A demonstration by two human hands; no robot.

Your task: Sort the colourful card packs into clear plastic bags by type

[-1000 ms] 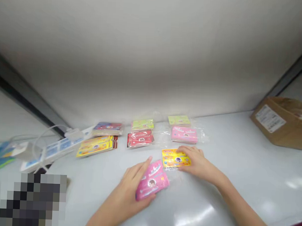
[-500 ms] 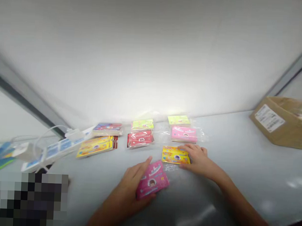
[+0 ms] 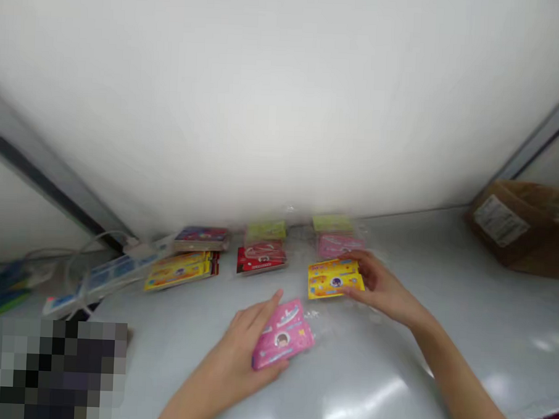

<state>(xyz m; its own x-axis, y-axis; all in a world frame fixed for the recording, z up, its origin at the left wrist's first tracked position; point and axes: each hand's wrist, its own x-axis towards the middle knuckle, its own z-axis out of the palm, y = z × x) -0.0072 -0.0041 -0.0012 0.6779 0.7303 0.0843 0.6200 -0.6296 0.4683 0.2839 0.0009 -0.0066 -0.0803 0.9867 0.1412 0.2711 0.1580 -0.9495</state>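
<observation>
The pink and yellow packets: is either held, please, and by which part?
The left hand holds the pink packet by its left edge; the right hand touches the yellow packet at its right edge, but a grip cannot be told.

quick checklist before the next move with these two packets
left hand on front pink packet: ok, held at its edge
right hand on yellow packet: cannot tell, contact blurred
the two packets apart: ok, a gap shows
yellow packet clear of rear pink packet: cannot tell, they look very close
power strip away from both hands: ok
</observation>
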